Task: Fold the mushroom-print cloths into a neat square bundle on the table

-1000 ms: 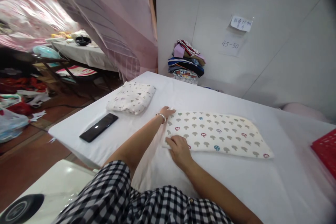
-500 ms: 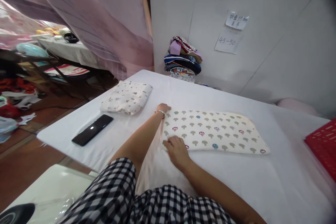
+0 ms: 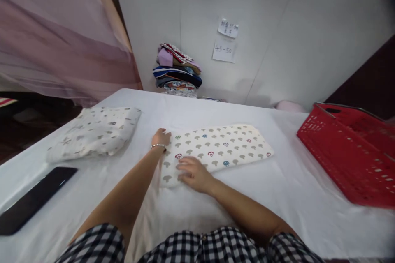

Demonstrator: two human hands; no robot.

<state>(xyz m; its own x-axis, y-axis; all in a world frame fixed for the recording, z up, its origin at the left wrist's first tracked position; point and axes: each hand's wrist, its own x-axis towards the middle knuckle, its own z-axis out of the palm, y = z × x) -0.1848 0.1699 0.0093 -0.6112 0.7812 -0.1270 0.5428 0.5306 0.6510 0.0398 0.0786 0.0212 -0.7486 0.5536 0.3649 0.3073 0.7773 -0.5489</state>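
Observation:
A folded cream cloth [image 3: 216, 148] printed with grey, red, blue and green mushrooms lies flat on the white-covered table in front of me. My left hand [image 3: 161, 138], with a bracelet at the wrist, is at the cloth's far left corner, its fingers closed on the edge there. Over the near left part of the cloth is my right hand [image 3: 196, 174], slightly blurred, fingers apart and palm down. To the left lies another folded white cloth [image 3: 95, 133] with small scattered prints.
A black phone [image 3: 32, 199] lies at the table's left. On the right stands a red perforated basket [image 3: 339, 156]. Behind the table [image 3: 262, 222], a stack of folded fabrics [image 3: 177, 72] is against the grey wall, near two paper notes [image 3: 224, 50]. A pink curtain [image 3: 61, 37] hangs at left.
The view has turned to the right, bringing more of the red basket in. My right hand has shifted from the cloth's near left corner inward onto the cloth, its fingers spreading. My left hand stays at the far corner.

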